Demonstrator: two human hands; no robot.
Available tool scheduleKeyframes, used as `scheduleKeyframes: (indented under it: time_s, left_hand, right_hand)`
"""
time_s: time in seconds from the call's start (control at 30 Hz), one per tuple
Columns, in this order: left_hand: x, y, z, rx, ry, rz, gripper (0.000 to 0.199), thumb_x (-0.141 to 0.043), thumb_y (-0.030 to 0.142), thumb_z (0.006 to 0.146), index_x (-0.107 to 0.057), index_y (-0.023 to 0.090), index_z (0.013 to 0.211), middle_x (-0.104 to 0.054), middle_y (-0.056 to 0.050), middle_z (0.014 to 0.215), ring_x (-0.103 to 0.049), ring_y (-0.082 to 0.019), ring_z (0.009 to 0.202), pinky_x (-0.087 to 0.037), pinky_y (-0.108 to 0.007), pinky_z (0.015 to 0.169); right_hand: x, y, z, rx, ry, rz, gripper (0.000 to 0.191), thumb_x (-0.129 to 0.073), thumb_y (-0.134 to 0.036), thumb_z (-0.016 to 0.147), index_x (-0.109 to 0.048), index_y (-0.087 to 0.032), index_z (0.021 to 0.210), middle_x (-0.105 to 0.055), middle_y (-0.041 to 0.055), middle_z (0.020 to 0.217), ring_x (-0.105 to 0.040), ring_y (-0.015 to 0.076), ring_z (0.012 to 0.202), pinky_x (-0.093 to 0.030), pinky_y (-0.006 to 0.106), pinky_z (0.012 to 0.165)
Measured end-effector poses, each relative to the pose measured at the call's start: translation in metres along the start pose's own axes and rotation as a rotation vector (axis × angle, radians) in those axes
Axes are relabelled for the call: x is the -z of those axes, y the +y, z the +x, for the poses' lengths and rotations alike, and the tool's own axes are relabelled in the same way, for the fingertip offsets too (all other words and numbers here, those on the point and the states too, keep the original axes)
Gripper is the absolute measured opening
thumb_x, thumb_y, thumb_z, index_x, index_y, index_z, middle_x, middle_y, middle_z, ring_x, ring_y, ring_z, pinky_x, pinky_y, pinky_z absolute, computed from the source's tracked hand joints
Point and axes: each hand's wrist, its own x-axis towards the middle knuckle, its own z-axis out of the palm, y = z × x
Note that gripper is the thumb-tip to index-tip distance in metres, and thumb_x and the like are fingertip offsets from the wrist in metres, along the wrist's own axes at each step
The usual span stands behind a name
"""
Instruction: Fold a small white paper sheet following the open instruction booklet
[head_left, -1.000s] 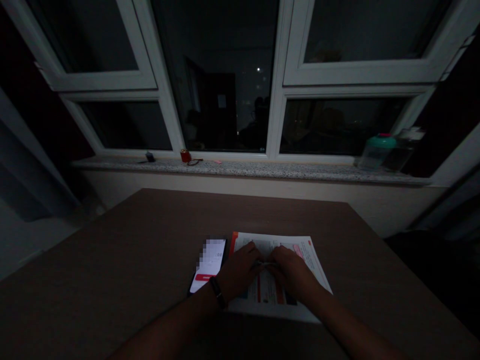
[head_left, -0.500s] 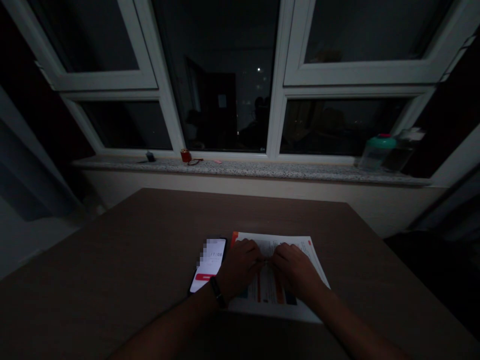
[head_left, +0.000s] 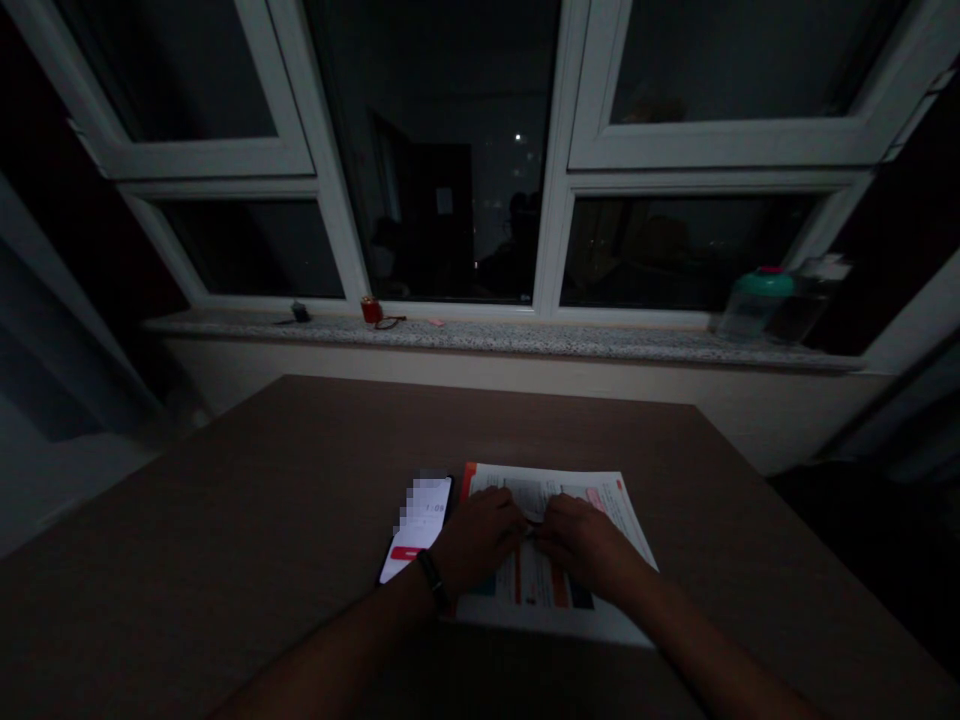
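A printed booklet or sheet point(head_left: 540, 615) with orange and dark blocks lies on the brown table. Over its middle, my left hand point(head_left: 487, 528) and my right hand point(head_left: 581, 540) meet with fingertips nearly touching. The fingers of both are bent and pinched together around a small item between them, too dark and small to name. A dark band point(head_left: 433, 578) circles my left wrist. Just left of that hand lies a phone point(head_left: 420, 520) with its screen lit, partly covered by the forearm.
Beyond the brown table point(head_left: 480, 410) runs a speckled stone sill point(head_left: 480, 338) under dark windows. On it stand a small dark bottle point(head_left: 300, 312), a red jar point(head_left: 371, 310) and, at the right, a clear container with a teal lid point(head_left: 765, 285).
Both hands have shifted slightly down the page, uncovering more print near its top, including a pink patch. The booklet and phone stay in place.
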Motion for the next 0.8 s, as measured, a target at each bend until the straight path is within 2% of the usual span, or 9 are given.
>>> scheduleKeyframes:
  time_s: [0.17, 0.37, 0.53, 0.7, 0.8]
  left_hand:
    - [0.000, 0.001, 0.000, 0.005, 0.049, -0.035, 0.006, -0.062, 0.016, 0.092, -0.062, 0.019, 0.097, -0.059, -0.004, 0.101, -0.054, -0.021, 0.098, -0.042, -0.033, 0.084]
    - [0.001, 0.002, 0.002, 0.023, 0.034, -0.004, 0.008, -0.066, 0.014, 0.089, -0.062, 0.018, 0.094, -0.059, -0.004, 0.097, -0.053, -0.023, 0.096, -0.042, -0.035, 0.084]
    - [0.002, 0.006, 0.002, 0.035, 0.086, -0.034, 0.014, -0.065, 0.017, 0.090, -0.059, 0.019, 0.103, -0.057, -0.004, 0.104, -0.051, -0.023, 0.099, -0.041, -0.036, 0.087]
    - [0.003, 0.009, 0.003, 0.078, 0.112, -0.034, 0.028, -0.067, 0.013, 0.085, -0.056, 0.019, 0.110, -0.054, -0.005, 0.110, -0.048, -0.024, 0.104, -0.041, -0.037, 0.090]
    - [0.003, 0.010, 0.003, 0.080, 0.087, -0.005, 0.020, -0.067, 0.012, 0.084, -0.060, 0.018, 0.102, -0.053, -0.005, 0.111, -0.047, -0.024, 0.104, -0.041, -0.038, 0.091]
  right_hand:
    - [0.000, -0.003, 0.001, -0.017, 0.100, 0.085, 0.010, -0.057, -0.017, 0.092, -0.063, -0.019, 0.085, -0.058, 0.0041, 0.093, -0.055, 0.0196, 0.094, -0.043, 0.030, 0.081]
    - [-0.002, -0.006, 0.005, -0.095, 0.056, 0.154, 0.009, -0.052, -0.013, 0.094, -0.059, -0.018, 0.091, -0.062, 0.0052, 0.092, -0.059, 0.0195, 0.088, -0.046, 0.030, 0.077]
    - [-0.006, -0.004, 0.009, -0.135, 0.083, 0.215, 0.013, -0.048, -0.013, 0.095, -0.059, -0.019, 0.100, -0.066, 0.0059, 0.098, -0.062, 0.0200, 0.093, -0.046, 0.030, 0.081]
    - [-0.008, -0.003, 0.013, -0.165, 0.100, 0.154, 0.016, -0.046, -0.010, 0.094, -0.059, -0.018, 0.095, -0.065, 0.0048, 0.092, -0.061, 0.0187, 0.087, -0.044, 0.029, 0.076]
    - [-0.010, -0.001, 0.014, -0.164, 0.108, 0.017, 0.017, -0.047, -0.008, 0.092, -0.061, -0.018, 0.089, -0.062, 0.0052, 0.092, -0.057, 0.0210, 0.091, -0.042, 0.031, 0.079]
